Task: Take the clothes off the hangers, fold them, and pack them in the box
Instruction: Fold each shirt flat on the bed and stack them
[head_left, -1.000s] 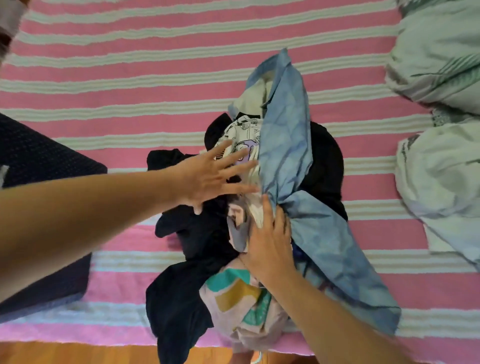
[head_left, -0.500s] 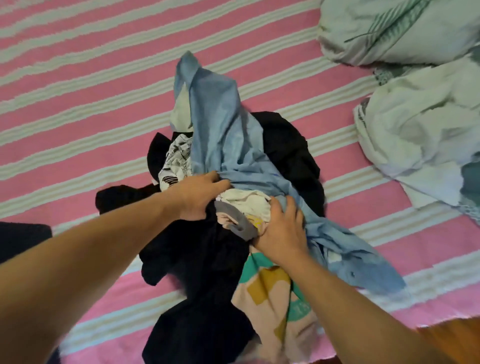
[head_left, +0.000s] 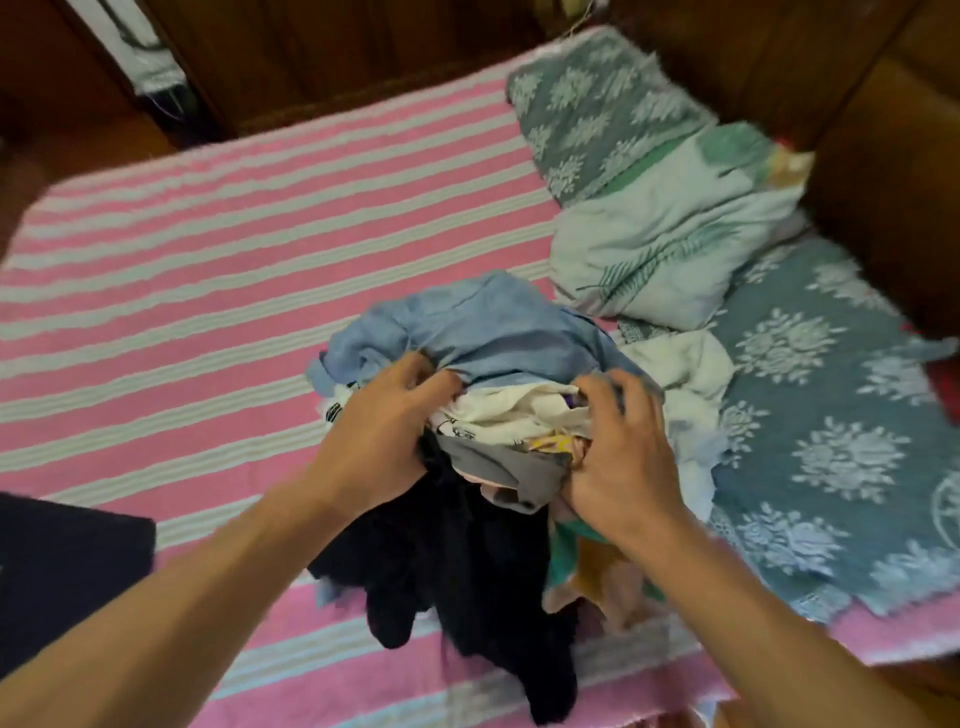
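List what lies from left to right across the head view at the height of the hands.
Dark cloth at the left edge → pink striped bedsheet → left hand gripping the bundle of clothes → right hand gripping it too → blue-grey floral blanket.

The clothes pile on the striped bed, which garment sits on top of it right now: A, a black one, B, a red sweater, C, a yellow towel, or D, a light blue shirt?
D: the light blue shirt drapes over the top of the clothes pile, above the white and black pieces, with the left hand and right hand gripping the bundle below it.
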